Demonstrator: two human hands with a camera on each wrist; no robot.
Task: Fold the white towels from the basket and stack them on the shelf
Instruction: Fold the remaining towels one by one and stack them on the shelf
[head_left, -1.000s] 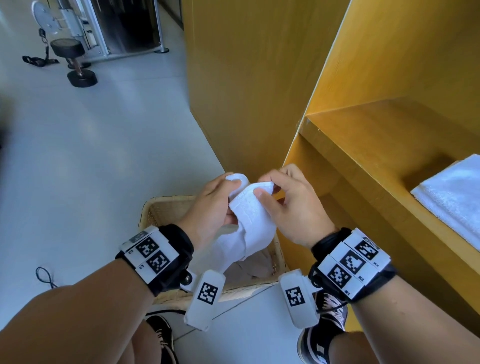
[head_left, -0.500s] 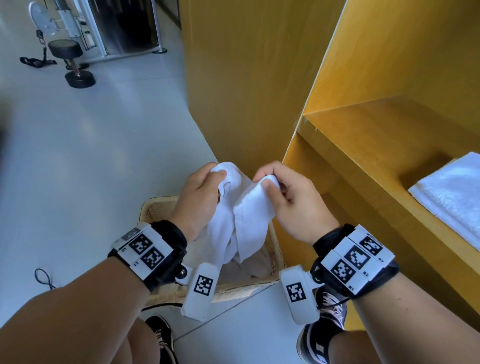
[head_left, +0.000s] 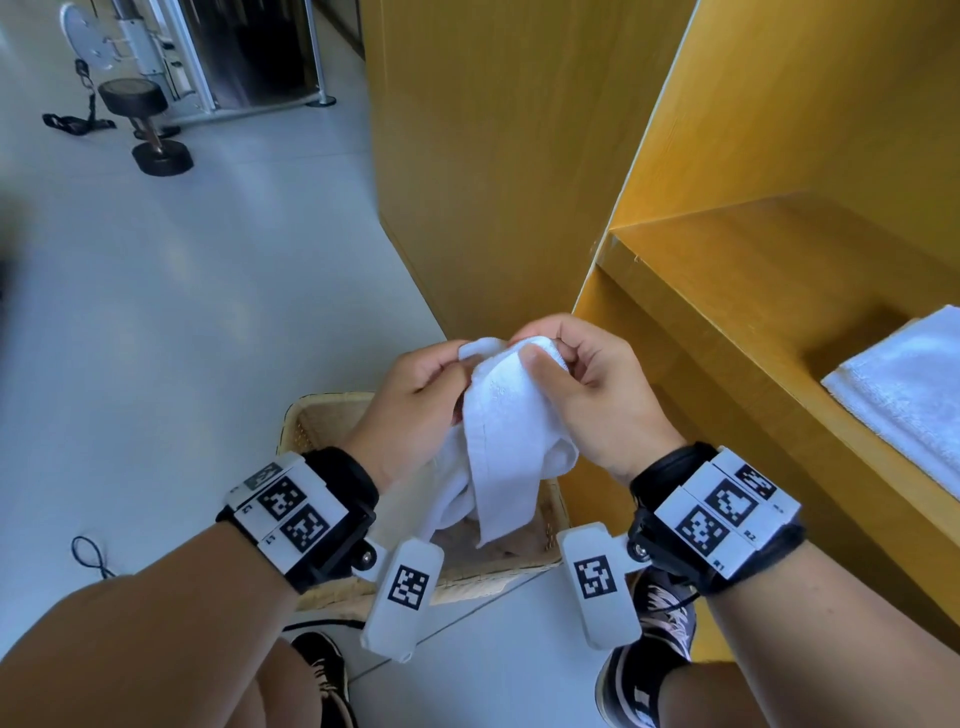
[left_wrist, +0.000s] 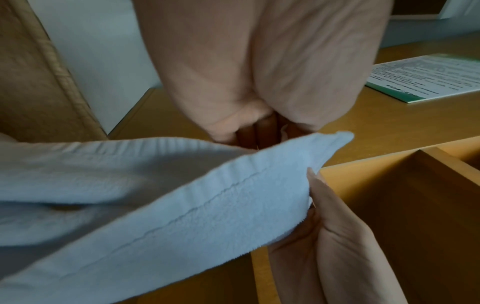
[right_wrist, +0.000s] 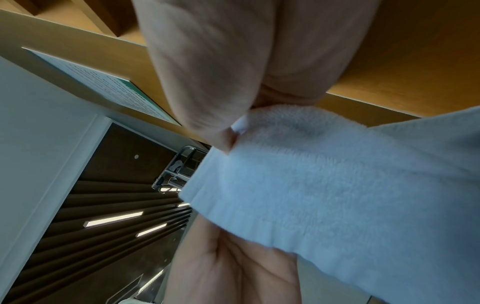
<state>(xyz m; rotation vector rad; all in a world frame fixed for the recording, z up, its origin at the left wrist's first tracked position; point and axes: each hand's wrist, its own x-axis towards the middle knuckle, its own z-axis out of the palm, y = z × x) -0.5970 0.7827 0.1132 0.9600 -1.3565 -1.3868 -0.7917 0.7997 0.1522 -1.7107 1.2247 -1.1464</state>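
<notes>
Right wrist cam is basically all towel and hand. The white towel (right_wrist: 324, 181) fills the right side, its top edge pinched by the right hand (right_wrist: 233, 72), thumb and fingers coming down from above. Another bit of palm shows under the towel's lower edge. Behind: the yellow wooden shelf unit (right_wrist: 389, 51), a printed sheet (right_wrist: 109, 86) stuck on it, dark slatted ceiling with strip lights (right_wrist: 114, 219).

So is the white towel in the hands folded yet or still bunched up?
Still bunched, not folded. Left hand and right hand pinch the towel at its top edge; the rest hangs crumpled over the basket.
</notes>
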